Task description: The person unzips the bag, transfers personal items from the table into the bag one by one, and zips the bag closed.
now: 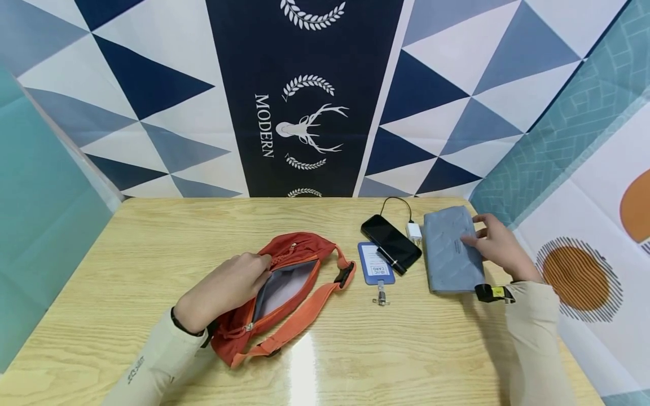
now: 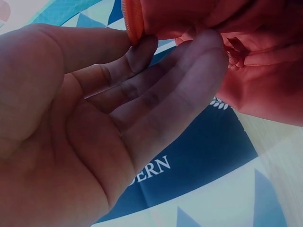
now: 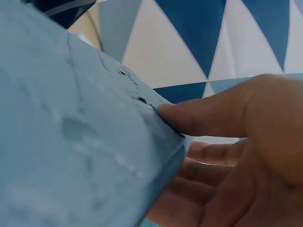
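Note:
An orange-red waist bag (image 1: pixel 304 248) lies on the table with its main zip undone and its grey lining showing. My left hand (image 1: pixel 231 287) grips the bag's far left rim; in the left wrist view, the thumb and fingers of that hand (image 2: pixel 94 109) pinch the fabric beside the orange zip (image 2: pixel 134 19). Over at the right, a blue-grey soft pack (image 1: pixel 449 254) with a crinkled surface is held at its right edge by my right hand (image 1: pixel 497 248). The thumb (image 3: pixel 203 116) lies on top of the pack (image 3: pixel 85 132) and the fingers go beneath it.
Left of the pack are a black phone (image 1: pixel 388 234), a white charger plug (image 1: pixel 413 230) with a black cable, and a blue ID card holder (image 1: pixel 376 265) with a metal clip. A small black stick-like item (image 1: pixel 392 261) lies across the card and phone. Patterned walls border the wooden table (image 1: pixel 406 349).

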The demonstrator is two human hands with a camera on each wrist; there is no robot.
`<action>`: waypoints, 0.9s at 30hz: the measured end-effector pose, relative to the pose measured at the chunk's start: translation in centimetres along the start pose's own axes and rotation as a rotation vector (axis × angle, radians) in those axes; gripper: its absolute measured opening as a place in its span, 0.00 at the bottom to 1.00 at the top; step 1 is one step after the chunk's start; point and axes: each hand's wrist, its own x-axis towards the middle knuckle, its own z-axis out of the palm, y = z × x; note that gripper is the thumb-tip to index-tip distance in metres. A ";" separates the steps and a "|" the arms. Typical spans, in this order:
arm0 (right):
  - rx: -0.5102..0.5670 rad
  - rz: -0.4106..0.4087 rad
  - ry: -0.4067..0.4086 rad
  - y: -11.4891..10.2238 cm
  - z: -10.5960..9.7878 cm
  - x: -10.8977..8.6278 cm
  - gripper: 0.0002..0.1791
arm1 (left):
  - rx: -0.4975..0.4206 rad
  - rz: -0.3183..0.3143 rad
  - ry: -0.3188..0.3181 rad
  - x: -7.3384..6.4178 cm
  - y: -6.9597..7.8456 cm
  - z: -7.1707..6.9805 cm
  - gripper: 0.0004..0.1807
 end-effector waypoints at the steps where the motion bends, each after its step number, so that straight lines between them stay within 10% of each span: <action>1: -0.002 -0.013 0.027 -0.1 -0.1 -0.1 0.38 | -0.002 0.003 0.001 0.0 0.0 0.0 0.05; 12: 0.073 -0.109 0.189 -2.1 -0.2 -0.8 0.41 | 0.000 0.060 0.081 0.0 0.0 0.0 0.09; 27: 0.364 -0.173 0.016 -6.1 3.7 0.1 0.36 | -0.031 0.070 0.087 0.0 -0.1 -0.1 0.10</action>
